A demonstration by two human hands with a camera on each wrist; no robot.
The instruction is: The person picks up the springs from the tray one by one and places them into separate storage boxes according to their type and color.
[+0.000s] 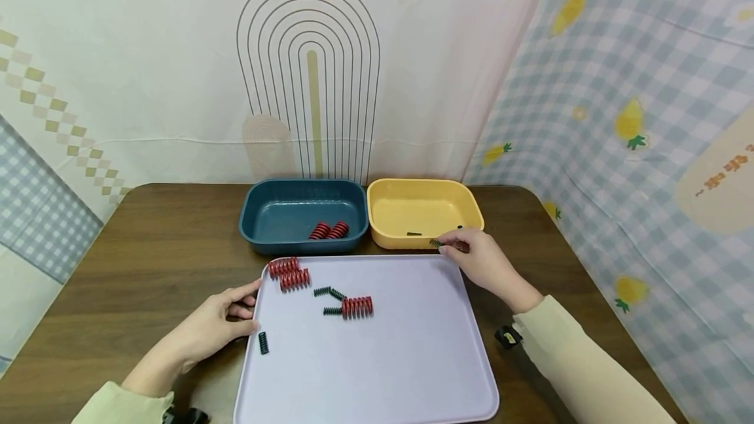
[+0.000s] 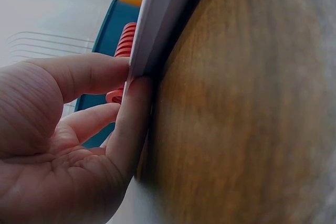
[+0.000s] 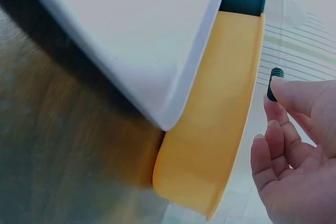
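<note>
My right hand (image 1: 474,257) pinches a small dark green spring (image 3: 275,83) between thumb and finger, over the front rim of the yellow container (image 1: 424,192). Small dark springs (image 1: 414,234) lie inside that container. With thumb and fingertips, my left hand (image 1: 209,326) touches the left edge of the white tray (image 1: 377,378). Two red springs (image 1: 294,279) lie close together by the tray's upper left corner. One more red spring (image 1: 357,307) sits further in, beside several small green springs (image 1: 322,291). Near the left thumb lies another green spring (image 1: 263,343).
A dark blue container (image 1: 277,214) holding two red springs (image 1: 338,230) stands left of the yellow one, behind the tray. Wooden tabletop (image 1: 159,247) surrounds them. Patterned cloth (image 1: 177,70) hangs behind the table, and checked cloth (image 1: 589,116) on the right.
</note>
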